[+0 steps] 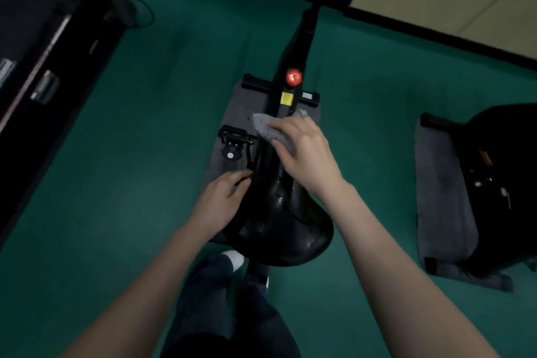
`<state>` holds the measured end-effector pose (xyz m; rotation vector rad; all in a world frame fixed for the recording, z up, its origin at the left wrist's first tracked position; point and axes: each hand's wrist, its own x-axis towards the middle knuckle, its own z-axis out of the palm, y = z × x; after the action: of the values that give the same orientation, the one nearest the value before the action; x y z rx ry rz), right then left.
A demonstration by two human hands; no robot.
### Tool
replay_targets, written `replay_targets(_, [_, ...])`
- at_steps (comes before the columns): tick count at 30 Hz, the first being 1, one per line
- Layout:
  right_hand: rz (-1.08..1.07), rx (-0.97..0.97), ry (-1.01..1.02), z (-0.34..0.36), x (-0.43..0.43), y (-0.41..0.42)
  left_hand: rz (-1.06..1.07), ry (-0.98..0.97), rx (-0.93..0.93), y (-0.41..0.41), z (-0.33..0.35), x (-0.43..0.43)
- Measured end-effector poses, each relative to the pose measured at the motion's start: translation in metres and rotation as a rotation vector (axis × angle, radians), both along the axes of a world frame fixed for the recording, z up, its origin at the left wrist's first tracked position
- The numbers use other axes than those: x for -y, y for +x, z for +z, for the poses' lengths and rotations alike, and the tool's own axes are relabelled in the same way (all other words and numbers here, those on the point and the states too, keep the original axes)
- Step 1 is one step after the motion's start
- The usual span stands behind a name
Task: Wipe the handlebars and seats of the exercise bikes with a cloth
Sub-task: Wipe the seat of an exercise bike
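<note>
grey cloth (271, 131) lies on the narrow nose of the black seat (279, 235), pressed there by the right hand (305, 154), whose fingers (286, 125) lie nearly straight and close together over it. the left hand (223, 200) rests against the seat's left flank with bent fingers; whether they clasp it, i cannot tell. the seat gleams in spots. ahead on the frame sits a red knob (293, 77), and a pedal (236, 136) is left of it. the bike stands on a grey mat (241, 109) on the green floor (116, 168).
</note>
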<state>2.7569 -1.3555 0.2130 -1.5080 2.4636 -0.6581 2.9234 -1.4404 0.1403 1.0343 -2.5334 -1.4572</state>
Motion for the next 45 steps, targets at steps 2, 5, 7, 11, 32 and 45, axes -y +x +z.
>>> replay_targets(2, [0.111, -0.118, 0.101, -0.011, 0.006, -0.009, 0.058, -0.015, -0.024, 0.004, -0.003, -0.004])
replay_targets(5, [0.215, -0.156, 0.144, -0.022, 0.008, -0.017, 0.103, -0.014, -0.049, 0.009, -0.008, -0.012])
replay_targets(7, [0.338, -0.097, 0.169, -0.025, 0.007, -0.012, 0.110, 0.007, -0.067, 0.010, -0.011, -0.017])
replay_targets(11, [0.589, -0.169, 0.243, -0.030, -0.004, -0.003, 0.080, 0.037, -0.085, 0.011, -0.016, -0.020])
replay_targets(32, [-0.668, 0.710, -0.197, -0.067, -0.053, 0.012, 0.043, 0.291, -0.155, -0.028, -0.035, -0.005])
replay_targets(45, [-0.203, 0.213, -0.171, -0.054, -0.090, 0.063, 0.032, 0.337, -0.242, -0.002, -0.032, -0.009])
